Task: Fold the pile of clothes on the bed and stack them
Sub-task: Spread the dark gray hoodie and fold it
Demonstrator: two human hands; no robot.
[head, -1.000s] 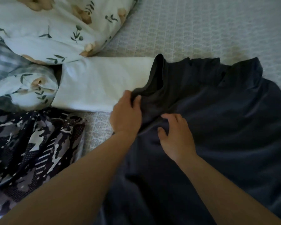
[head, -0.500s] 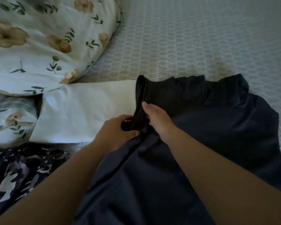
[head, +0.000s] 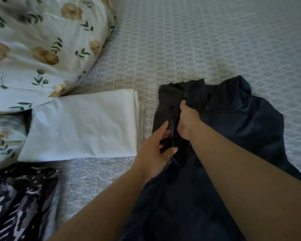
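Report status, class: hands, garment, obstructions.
Left hand and right hand both pinching dark shirt's folded left edge. Shirt half folded. Folded white garment alongside, apart.

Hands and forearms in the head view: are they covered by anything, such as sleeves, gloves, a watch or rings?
Nothing is worn where they show. The left hand and right hand are gloveless, both forearms are sleeveless up to the frame edge, and no watch, bracelet or ring shows on either.
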